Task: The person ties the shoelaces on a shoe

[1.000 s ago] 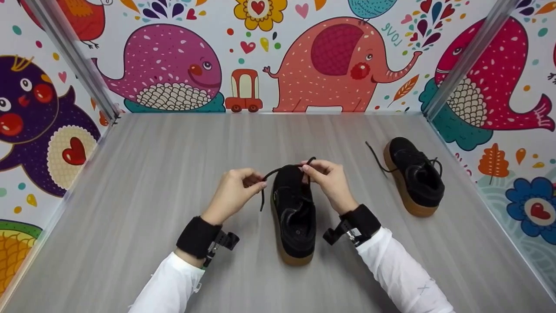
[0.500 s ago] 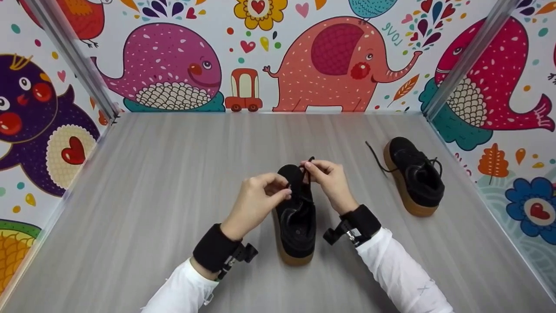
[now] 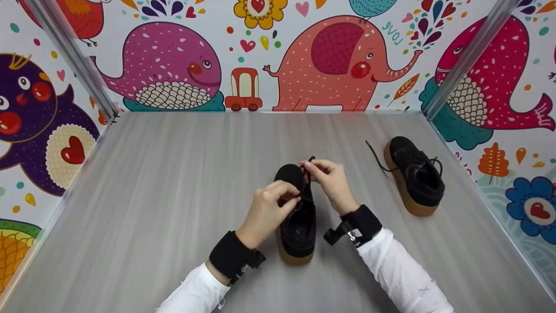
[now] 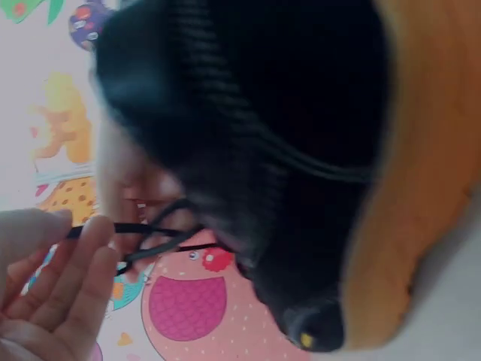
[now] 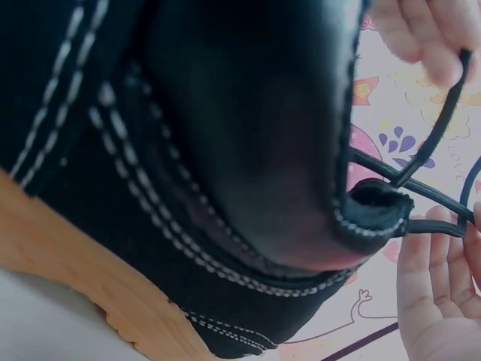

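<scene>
A black shoe (image 3: 299, 248) with a tan sole stands in the middle, toe pointing away. My left hand (image 3: 267, 211) has come over its near-left side and pinches a black shoelace (image 4: 131, 228) between thumb and fingers, drawn taut in the left wrist view. On the other side, by the toe, my right hand (image 3: 330, 180) holds a looped part of the lace between thumb and fingers. In the right wrist view, lace strands (image 5: 440, 128) cross beside the shoe's tongue (image 5: 372, 214). My left hand hides part of the shoe's lacing in the head view.
A matching black shoe (image 3: 415, 178) stands to the right, one lace end (image 3: 377, 158) trailing leftward over the grey floor (image 3: 173, 174). Walls printed with cartoon animals (image 3: 325, 65) enclose the back and sides, joined by metal corner posts (image 3: 469, 56). Both wrists wear black bands (image 3: 232, 256).
My left hand has moved right with the lace, from beside the shoe to over its opening. The right hand stays by the toe, keeping its hold. The shoes have not moved.
</scene>
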Demonstrator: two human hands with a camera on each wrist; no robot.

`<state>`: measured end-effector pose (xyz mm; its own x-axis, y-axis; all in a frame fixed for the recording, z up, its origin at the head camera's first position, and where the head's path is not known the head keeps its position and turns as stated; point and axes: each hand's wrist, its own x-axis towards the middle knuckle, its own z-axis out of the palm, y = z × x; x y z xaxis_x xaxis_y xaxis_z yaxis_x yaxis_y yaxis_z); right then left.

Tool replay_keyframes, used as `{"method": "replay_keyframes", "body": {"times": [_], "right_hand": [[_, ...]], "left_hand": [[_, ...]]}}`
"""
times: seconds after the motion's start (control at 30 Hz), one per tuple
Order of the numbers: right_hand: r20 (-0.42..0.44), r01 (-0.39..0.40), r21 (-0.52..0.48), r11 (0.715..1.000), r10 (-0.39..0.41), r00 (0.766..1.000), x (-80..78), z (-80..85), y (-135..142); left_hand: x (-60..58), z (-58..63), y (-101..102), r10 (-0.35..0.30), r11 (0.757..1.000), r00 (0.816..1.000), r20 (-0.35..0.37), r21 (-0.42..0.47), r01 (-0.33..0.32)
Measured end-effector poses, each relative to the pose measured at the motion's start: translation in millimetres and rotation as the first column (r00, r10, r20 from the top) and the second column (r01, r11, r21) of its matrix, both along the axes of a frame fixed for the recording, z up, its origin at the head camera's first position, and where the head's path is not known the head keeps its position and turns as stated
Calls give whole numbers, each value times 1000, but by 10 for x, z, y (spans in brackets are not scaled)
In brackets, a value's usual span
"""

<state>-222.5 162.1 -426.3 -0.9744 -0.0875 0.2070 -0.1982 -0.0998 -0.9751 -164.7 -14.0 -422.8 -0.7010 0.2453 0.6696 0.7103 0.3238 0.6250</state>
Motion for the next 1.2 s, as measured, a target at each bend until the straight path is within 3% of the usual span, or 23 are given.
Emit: {"method": "replay_keyframes", "body": {"times": [0.3,0.57,0.93,1.07,1.2], "right_hand": [[5,5,0,1000,-5,1000,33,19,-17],[3,0,-10,1000,0,1000,50,29,-19],[-15,-39,-11,999,39,999,79,41,-17],[-19,-38,-11,999,38,999,82,35,-14],[-17,-34,-25,999,34,999,82,39,-20]], "left_hand": [[-18,-167,24,16,982,991,-132,-184,-40],[-72,-268,52,21,958,983,-181,-278,-72],[-142,-364,67,64,942,978,-200,-311,-126],[-144,-375,30,43,958,978,-206,-270,-99],[-191,-363,-21,54,982,979,-197,-166,-88]]}}
